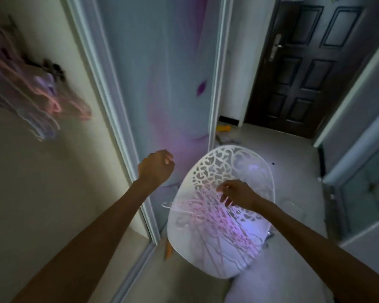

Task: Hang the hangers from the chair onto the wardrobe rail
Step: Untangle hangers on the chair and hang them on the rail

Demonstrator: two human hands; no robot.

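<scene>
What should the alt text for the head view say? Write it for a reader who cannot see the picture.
A person's right hand reaches with spread fingers over a tangled pile of pink and white hangers on a white openwork chair. The left hand hangs curled and empty beside the wardrobe's sliding door; blurred hangers on the rail show upper left.

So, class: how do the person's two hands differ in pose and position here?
The left hand is curled into a loose fist, raised beside the wardrobe door frame; the right hand has fingers spread, reaching down over the hangers on the white chair. Neither plainly holds anything.
</scene>
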